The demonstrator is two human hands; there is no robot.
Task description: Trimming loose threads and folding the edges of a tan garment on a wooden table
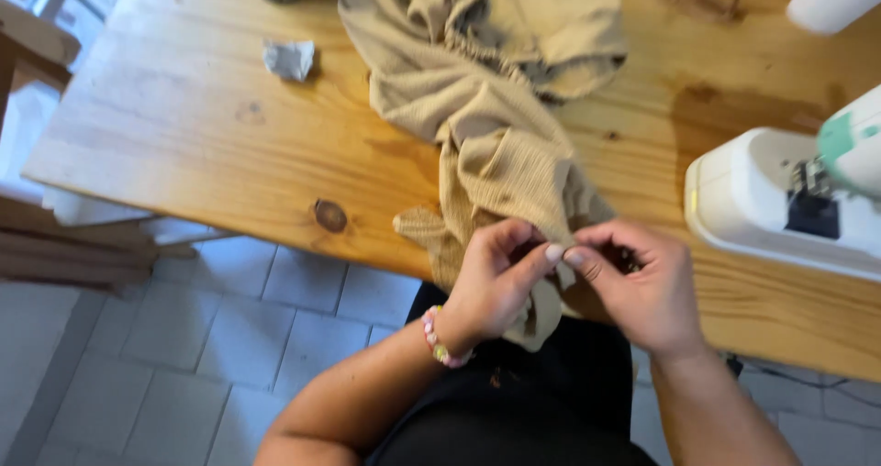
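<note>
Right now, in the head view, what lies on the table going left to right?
Crumpled grey scrap → dark knot in the wood → beige ribbed fabric, pinched by left hand and right hand → white sewing machine.

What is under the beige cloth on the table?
The beige cloth lies on the wooden table, its near end pinched by the left hand and right hand. Anything beneath the folds is covered.

Left hand (pixel 496 287) and right hand (pixel 642 292) pinch beige cloth (pixel 500 145) at the near edge of the table (pixel 202 145), fingertips meeting; sewing machine (pixel 771 200) right of cloth, paper scrap (pixel 289 60) left.
</note>
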